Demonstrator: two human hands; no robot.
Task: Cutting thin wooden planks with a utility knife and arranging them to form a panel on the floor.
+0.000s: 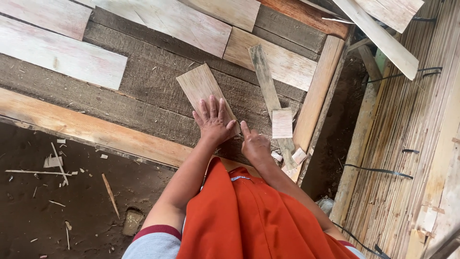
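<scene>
The left hand point(214, 122) lies flat, fingers point(211, 106) spread and released, palm pressing down on the near end of a thin veneer sheet point(203, 88) that rests on the dark, rough desk point(139, 91). The sheet runs away from the person at a slant, its far end bare. Just beside it, the right hand point(255, 144) sits loosely curled on the desk, one finger pointing up toward the sheet's edge; it grips nothing that I can see.

To the right of that hand lies a narrow grey strip point(265, 79), tilted, with a small pale piece point(281, 123) on top of its lower part and a few offcuts point(298, 156) near the desk's corner. An orange-toned board point(86, 127) frames the near edge, another one point(318, 91) the right edge. More pale sheets point(62, 55) lie across the far side of the desk. The person wears an orange apron point(254, 220). Left below is a dirt floor point(52, 201) with splinters; on the right stands a stack of veneer point(412, 144) bound with black straps.
</scene>
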